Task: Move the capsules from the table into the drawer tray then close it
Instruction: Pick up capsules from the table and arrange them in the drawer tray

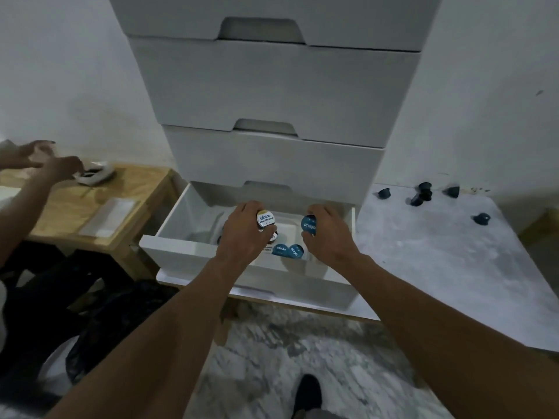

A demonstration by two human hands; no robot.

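Two capsules are in my grip above the open white drawer (178, 222). My left hand (242, 237) curls round a dark capsule with a white printed foil lid (265, 219), and my right hand (328, 237) wraps a blue-lidded capsule (309, 225). I should lower both close to the white plastic tray (287, 231) and release them beside the two blue-lidded capsules (279, 249) already lying there, not on top of them. Farther right, several dark loose capsules (481, 219) wait on the grey mottled table (438, 261).

Matt white drawer (181, 247), glossy-lidded capsules (282, 249), mottled, perhaps stone, table (438, 252); pale wood bench (136, 182).
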